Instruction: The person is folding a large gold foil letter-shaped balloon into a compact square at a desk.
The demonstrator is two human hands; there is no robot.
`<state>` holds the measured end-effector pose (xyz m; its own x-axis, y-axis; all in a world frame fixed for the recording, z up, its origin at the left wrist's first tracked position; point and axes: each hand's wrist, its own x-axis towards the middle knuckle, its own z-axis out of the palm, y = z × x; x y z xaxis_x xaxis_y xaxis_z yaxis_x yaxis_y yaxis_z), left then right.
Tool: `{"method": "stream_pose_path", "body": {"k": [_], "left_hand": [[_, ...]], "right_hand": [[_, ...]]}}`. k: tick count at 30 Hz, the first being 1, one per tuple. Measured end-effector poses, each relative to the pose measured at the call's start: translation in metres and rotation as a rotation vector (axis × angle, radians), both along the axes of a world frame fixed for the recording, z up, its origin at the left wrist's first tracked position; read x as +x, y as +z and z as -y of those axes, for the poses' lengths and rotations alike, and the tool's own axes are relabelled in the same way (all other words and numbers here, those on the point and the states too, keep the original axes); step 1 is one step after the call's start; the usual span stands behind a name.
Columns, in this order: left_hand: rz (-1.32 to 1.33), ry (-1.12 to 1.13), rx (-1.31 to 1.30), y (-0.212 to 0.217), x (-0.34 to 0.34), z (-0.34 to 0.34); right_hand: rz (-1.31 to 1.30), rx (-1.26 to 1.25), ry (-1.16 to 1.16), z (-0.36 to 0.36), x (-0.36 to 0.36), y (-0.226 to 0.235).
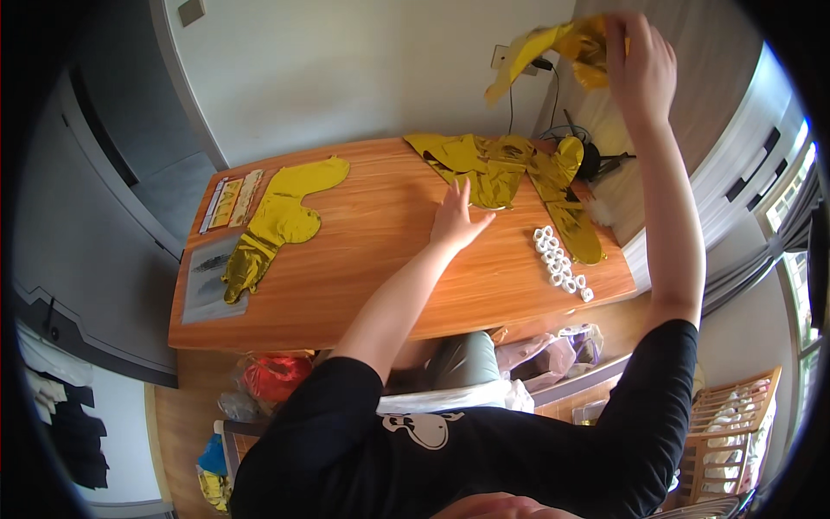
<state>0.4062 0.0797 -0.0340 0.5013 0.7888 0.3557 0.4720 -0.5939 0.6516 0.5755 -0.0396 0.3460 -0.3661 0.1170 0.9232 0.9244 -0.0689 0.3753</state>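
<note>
My right hand [638,65] is raised high at the upper right, holding a crumpled gold foil balloon [553,48] up against the wall. My left hand [456,218] reaches out over the wooden table [380,251], fingers spread, palm down, just short of a pile of flat gold foil balloons [497,164]. A further gold foil piece [571,212] trails toward the table's right edge. Beside it lies a cluster of small white rings [560,264].
Flat gold foil balloons [281,216] lie at the table's left, next to a grey sheet [203,285] and a strip-shaped packet [229,199]. A black cable and plug [596,160] sit at the back right. Bags [272,376] lie on the floor beneath. A wooden crib [731,432] stands right.
</note>
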Motion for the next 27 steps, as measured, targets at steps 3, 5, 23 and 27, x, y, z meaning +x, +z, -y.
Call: {"method": "stream_pose_path", "body": {"k": [3,5,23,27], "left_hand": [[0.53,0.036,0.231,-0.004,-0.026,-0.008],[0.6,-0.018,0.294,0.022,-0.029,0.016],[0.116,-0.249,0.437,0.104,-0.267,0.18],[0.27,-0.124,-0.276,0.078,-0.279,0.144]], "right_hand": [[0.281,-0.156,-0.033,0.061,-0.048,-0.055],[0.37,-0.366,0.05,0.104,-0.061,-0.097],[-0.501,-1.066,0.754,0.154,-0.129,-0.052],[-0.539,-1.24,0.685,0.047,-0.114,-0.072]]}}
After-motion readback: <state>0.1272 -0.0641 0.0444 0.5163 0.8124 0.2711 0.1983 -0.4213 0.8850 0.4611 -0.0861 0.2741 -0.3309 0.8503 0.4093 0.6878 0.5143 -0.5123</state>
